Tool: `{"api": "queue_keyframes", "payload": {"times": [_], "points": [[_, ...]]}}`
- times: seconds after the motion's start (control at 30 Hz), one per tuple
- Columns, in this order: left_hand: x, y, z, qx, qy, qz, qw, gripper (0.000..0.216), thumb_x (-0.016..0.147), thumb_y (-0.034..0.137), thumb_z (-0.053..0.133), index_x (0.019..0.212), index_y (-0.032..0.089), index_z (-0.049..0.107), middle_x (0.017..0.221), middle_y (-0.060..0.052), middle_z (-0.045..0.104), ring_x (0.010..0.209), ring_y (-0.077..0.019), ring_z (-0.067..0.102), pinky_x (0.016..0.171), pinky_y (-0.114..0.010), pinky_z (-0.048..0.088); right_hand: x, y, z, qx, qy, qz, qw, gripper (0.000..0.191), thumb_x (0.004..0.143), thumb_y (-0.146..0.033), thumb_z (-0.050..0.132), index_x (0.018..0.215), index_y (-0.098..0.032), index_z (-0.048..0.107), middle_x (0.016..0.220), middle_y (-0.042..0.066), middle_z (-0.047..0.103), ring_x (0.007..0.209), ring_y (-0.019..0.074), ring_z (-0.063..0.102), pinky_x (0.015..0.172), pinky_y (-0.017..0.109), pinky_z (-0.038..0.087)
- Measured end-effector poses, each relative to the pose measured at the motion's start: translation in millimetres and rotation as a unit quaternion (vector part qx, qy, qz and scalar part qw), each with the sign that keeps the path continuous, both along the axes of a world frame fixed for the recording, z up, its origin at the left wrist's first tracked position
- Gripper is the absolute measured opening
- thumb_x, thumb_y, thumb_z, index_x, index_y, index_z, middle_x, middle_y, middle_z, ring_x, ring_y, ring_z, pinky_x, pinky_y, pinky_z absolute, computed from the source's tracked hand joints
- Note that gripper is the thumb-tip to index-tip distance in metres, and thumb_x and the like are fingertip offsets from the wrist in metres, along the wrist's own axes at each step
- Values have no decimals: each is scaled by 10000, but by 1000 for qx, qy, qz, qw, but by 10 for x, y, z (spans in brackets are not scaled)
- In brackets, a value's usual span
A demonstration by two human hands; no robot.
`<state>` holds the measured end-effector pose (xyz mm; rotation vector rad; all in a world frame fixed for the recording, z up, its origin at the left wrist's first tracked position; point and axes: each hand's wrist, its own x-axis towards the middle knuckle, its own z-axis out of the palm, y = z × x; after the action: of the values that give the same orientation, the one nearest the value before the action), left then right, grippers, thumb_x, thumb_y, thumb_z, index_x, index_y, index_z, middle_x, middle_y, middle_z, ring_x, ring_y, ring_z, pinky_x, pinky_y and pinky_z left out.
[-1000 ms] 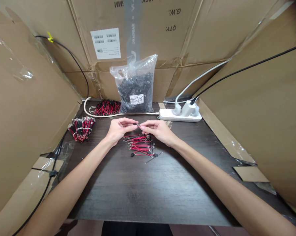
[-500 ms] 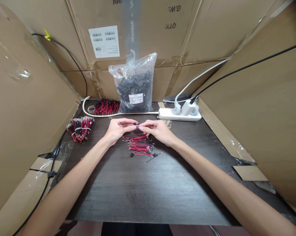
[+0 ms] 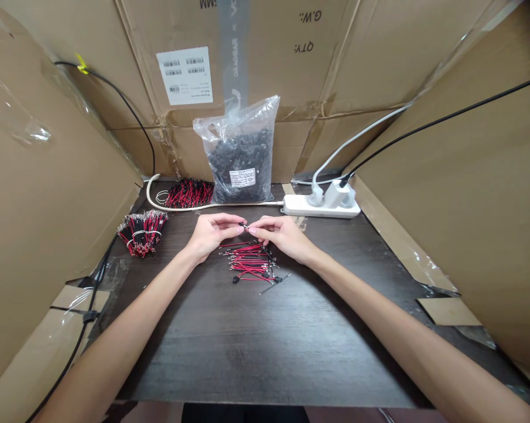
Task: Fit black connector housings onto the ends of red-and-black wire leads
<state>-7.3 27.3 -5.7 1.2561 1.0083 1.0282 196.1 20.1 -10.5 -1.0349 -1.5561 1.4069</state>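
My left hand [image 3: 212, 231] pinches a small black part [image 3: 242, 224] between thumb and fingertips. Facing it, my right hand [image 3: 279, 235] is closed on a short wire, whose end meets the black part; most of the wire is hidden by the fingers. Just below both hands, a loose pile of short red and black wires [image 3: 250, 258] lies on the dark table [image 3: 247, 341]. At the pile's near edge are a few wires with small round black pieces [image 3: 235, 280] on their ends.
A tied bundle of red and black wires [image 3: 142, 233] is at the left, with another wire heap [image 3: 189, 194] behind it. A clear bag of black parts [image 3: 241, 155] leans on the back cardboard. A white power strip [image 3: 291, 205] sits back right. Cardboard walls [image 3: 459, 194] enclose the table.
Both hands stay nearly in place, fingertips still together around the small black part and wire. The whole view has shifted very slightly.
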Motion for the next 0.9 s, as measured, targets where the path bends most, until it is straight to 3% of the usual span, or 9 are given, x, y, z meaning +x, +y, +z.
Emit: {"api": "queue_keyframes", "payload": {"times": [0.9], "points": [[37, -10, 28, 12, 31, 9, 999, 322, 579, 291, 877, 852, 156, 772, 862, -81, 752, 776, -174, 677, 765, -320, 528, -6, 4, -18, 5, 0, -9, 1000, 302, 733, -459, 749, 833, -175, 756, 840, 46, 700, 638, 128, 560, 631, 310, 486]]}}
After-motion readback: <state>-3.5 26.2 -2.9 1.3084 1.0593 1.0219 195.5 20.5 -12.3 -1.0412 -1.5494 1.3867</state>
